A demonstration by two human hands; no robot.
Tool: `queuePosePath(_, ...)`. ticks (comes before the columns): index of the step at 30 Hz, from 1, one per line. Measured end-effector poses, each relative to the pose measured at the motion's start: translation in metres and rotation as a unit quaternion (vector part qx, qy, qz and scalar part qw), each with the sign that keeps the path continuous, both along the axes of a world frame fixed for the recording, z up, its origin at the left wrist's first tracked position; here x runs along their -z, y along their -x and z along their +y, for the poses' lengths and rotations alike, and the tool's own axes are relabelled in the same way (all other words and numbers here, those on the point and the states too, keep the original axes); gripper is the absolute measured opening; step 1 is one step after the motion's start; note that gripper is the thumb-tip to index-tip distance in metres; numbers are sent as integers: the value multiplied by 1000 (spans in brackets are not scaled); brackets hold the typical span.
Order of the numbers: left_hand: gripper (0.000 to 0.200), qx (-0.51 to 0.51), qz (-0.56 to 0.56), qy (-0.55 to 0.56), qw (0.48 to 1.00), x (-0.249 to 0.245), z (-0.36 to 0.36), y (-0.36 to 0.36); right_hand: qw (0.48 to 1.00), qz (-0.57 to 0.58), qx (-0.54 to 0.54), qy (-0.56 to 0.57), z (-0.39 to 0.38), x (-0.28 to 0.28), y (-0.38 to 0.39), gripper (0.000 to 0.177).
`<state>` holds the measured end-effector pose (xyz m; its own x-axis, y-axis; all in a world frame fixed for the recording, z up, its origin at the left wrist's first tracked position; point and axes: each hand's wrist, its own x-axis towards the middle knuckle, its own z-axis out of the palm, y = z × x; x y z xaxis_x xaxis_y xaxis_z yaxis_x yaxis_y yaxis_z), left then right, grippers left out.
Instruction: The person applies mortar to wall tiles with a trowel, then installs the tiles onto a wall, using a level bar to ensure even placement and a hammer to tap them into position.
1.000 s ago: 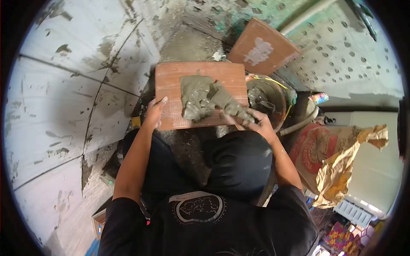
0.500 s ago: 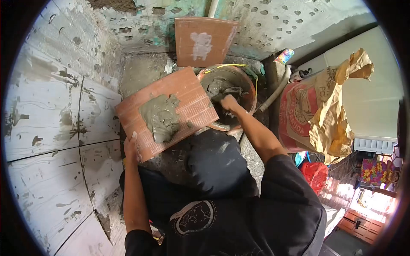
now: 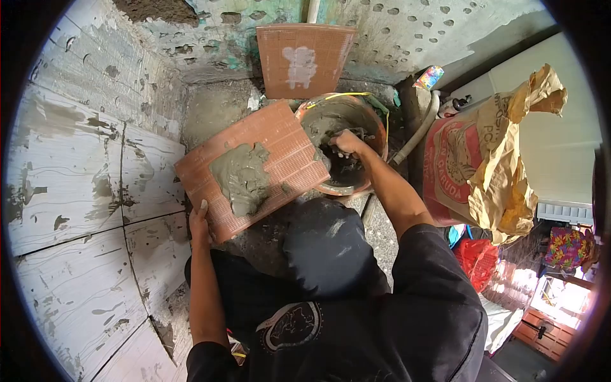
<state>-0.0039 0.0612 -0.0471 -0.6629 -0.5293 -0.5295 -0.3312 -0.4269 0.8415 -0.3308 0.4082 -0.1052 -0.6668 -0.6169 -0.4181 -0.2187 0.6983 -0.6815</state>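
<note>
My left hand (image 3: 199, 223) grips the lower left edge of a reddish-brown tile (image 3: 284, 134), thumb on top and fingers underneath. The tile's ribbed back faces up and tilts, with a lump of wet grey mortar (image 3: 240, 178) near its middle. Its right corner overlaps the rim of a round bucket (image 3: 384, 137). Inside the bucket, my right hand (image 3: 349, 144) is closed around what looks like a mortar-coated trowel, mostly hidden by the hand and the dark interior. Grey mortar (image 3: 318, 125) clings to the bucket's inner left side.
Another tile (image 3: 305, 60) with a white patch leans on the pitted wall behind. An opened paper cement bag (image 3: 452, 162) stands at the right, beside a pale hose (image 3: 417, 135). White tiles (image 3: 70, 184) cover the left wall. My dark-clothed knee (image 3: 328, 245) is below the bucket.
My right hand has shifted slightly up and right within the bucket, and its wrist has turned. The left hand still holds the tile. The whole view has shifted slightly.
</note>
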Motion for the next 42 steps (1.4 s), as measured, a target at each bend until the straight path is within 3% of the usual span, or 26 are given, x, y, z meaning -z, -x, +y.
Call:
queuePosePath(1, 59, 2, -2, 0, 1000, -2, 0, 0, 999, 23, 6, 47, 1, 5, -1, 24)
queuePosePath(4, 59, 0, -25, 20, 999, -14, 5, 3, 969, -124, 205, 52, 1, -4, -13, 21)
queuePosePath(7, 54, -33, -42, 42, 998, -8, 4, 2, 953, -215, 206, 58, 7, -26, -21, 21)
queuePosePath(15, 49, -38, 8, 5, 999, 13, -2, -4, 928, -229, 256, 143, 19, -37, -45, 23)
queuePosePath(18, 45, -40, 9, -9, 999, 2, 2, -3, 936, -232, 230, 133, 26, -50, -47, 20)
queuePosePath(20, 43, -44, 15, -15, 999, 2, 3, -4, 924, -205, 243, 213, 32, -52, -52, 20)
queuePosePath(23, 42, -51, 19, -15, 998, 11, 0, -4, 916, -169, 255, 260, 37, -66, -57, 27)
queuePosePath(24, 41, -48, 14, -15, 999, 7, 1, -3, 905, -187, 240, 297, 37, -77, -58, 41)
queuePosePath(25, 41, -45, 9, -16, 999, 4, 2, -3, 893, -189, 246, 326, 26, -97, -63, 42)
queuePosePath(30, 40, -42, 5, -32, 999, -7, 4, -2, 891, -139, 154, 403, -40, -154, -92, 45)
queuePosePath(31, 40, -43, -3, -32, 999, -11, 5, -2, 919, -35, 121, 374, -50, -147, -93, 45)
queuePosePath(33, 40, -47, -16, -7, 999, -3, 3, -3, 919, 42, 122, 373, -73, -140, -107, 42)
queuePosePath(35, 40, -49, -5, -6, 999, 8, 0, -6, 925, 250, -4, 287, -87, -136, -108, 38)
queuePosePath(37, 39, -45, 31, -31, 998, 8, 1, -6, 930, 291, -75, 211, -96, -132, -109, 39)
queuePosePath(42, 39, -63, 19, -31, 997, 0, 5, -6, 929, 293, -117, 194, -100, -138, -119, 38)
